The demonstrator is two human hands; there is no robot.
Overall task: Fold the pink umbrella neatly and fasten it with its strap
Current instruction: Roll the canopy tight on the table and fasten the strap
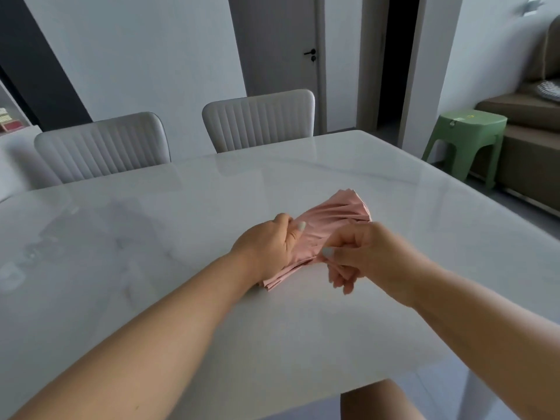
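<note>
The pink umbrella [339, 216] lies collapsed on the white marble table [181, 225], its pleated canopy bunched and fanning out toward the far right. My left hand [266, 247] grips the umbrella around its near end, thumb on top of the fabric. My right hand [363, 256] pinches a bit of pink fabric at the canopy's near edge between thumb and forefinger, the other fingers curled below. The handle and the strap are hidden by my hands and the folds.
Two grey padded chairs [257, 122] stand along the table's far side. A green plastic stool [466, 140] and a brown sofa [533, 137] are off to the right. A closed door [281, 56] is behind the chairs.
</note>
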